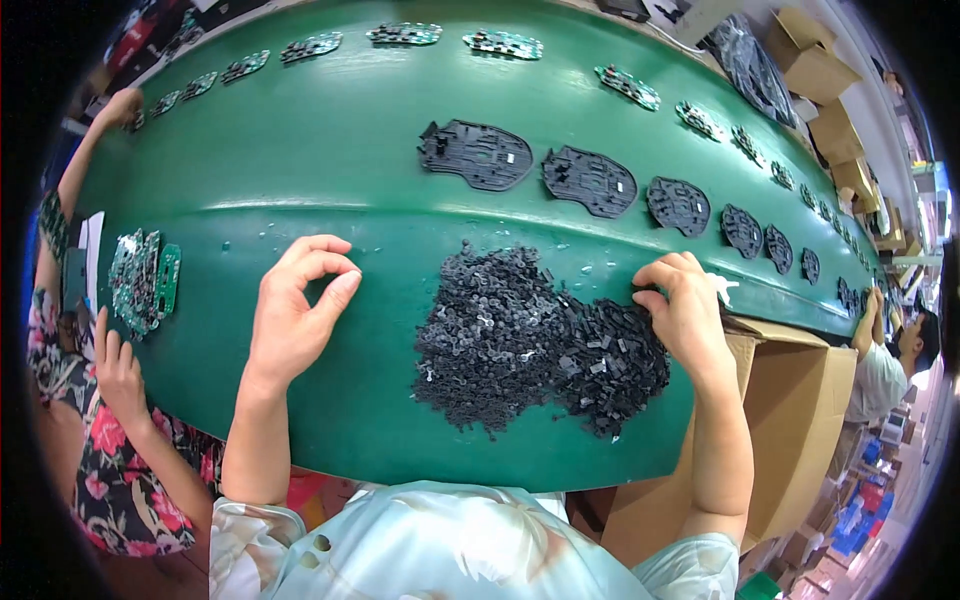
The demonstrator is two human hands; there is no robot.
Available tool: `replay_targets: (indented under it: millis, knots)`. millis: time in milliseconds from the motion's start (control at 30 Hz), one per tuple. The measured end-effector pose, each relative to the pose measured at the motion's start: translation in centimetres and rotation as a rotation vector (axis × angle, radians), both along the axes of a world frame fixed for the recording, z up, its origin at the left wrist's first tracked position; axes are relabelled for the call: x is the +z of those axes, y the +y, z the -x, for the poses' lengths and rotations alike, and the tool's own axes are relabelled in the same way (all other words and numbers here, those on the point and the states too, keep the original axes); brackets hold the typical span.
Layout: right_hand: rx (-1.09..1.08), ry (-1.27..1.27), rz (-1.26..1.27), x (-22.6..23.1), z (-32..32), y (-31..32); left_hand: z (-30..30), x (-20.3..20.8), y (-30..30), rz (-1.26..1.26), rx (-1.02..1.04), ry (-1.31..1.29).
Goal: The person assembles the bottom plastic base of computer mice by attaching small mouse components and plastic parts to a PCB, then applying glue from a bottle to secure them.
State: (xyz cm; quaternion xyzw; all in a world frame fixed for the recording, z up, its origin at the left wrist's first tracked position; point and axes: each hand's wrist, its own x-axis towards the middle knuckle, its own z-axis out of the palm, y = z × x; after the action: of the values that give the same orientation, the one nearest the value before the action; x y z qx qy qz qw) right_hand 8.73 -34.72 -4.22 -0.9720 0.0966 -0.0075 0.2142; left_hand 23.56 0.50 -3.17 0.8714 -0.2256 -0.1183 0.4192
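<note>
My left hand (pixel 300 305) hovers over the green table, left of the piles. Its thumb and index finger curl until their tips nearly meet, and nothing shows between them. At the right, my right hand (pixel 682 305) is pinched closed beside a pile of small black rectangular parts (pixel 612 365). Whatever its fingertips hold, if anything, is too small to make out. Against that pile lies a larger heap of small dark ring-ended plastic parts (pixel 485 335). Beyond my hands, black plastic shells (pixel 590 182) lie in a row, curving away to the right.
Green circuit boards (pixel 503 45) line the far side of the green table (pixel 330 400); more are stacked (pixel 145 280) at left. A co-worker's hand (pixel 122 380) is near that stack. An open cardboard box (pixel 790 420) stands at right, and another person (pixel 885 370) works farther right.
</note>
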Motion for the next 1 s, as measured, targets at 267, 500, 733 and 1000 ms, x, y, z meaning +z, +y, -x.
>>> replay_targets:
  millis: [267, 500, 733, 1000]
  knots:
    - [-0.006, -0.128, -0.005, 1.5, -1.5, 1.8, 0.2, -0.2, -0.7, 0.027, -0.044, -0.015]
    - [0.17, -0.232, -0.231, 1.0, -11.8, 5.3, 0.1, -1.4, -0.5, 0.09, 0.016, -0.069]
    - [0.153, -0.179, -0.037, -3.1, -18.4, 5.4, 0.2, -2.3, -0.2, 0.107, 0.036, -0.108]
    - [-0.02, 0.028, -0.118, -3.1, -20.1, 4.4, 0.0, -2.4, 0.0, 0.097, 0.006, -0.143]
